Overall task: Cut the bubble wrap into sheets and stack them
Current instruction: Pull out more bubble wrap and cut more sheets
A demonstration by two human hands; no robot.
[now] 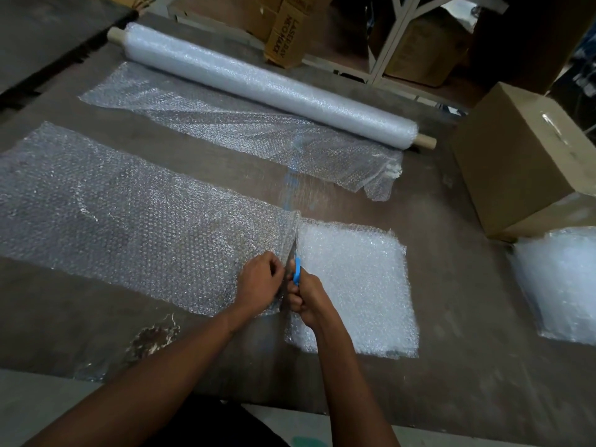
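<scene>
A long strip of bubble wrap (135, 227) is lying flat across the brown surface (458, 333), running from the left edge toward the middle. The right hand (304, 296) is gripping blue-handled scissors (295, 262), fingers curled through the handles, with the blades pointing away from the person into the wrap. The left hand (258, 279) is pinching the strip's edge just beside the blades, fingers curled on the material. Right of the cut line, a whiter, thicker-looking sheet stack (351, 291) is lying flat, its left edge touching the strip. Farther back, the roll of bubble wrap (267, 82) is lying diagonally on its cardboard core, with a loose unrolled length (232, 124) spreading from it toward the person. At the right, a cardboard box (516, 162) is sitting on the surface, and another pile of wrap (561, 285) is lying near it at the frame's edge.
</scene>
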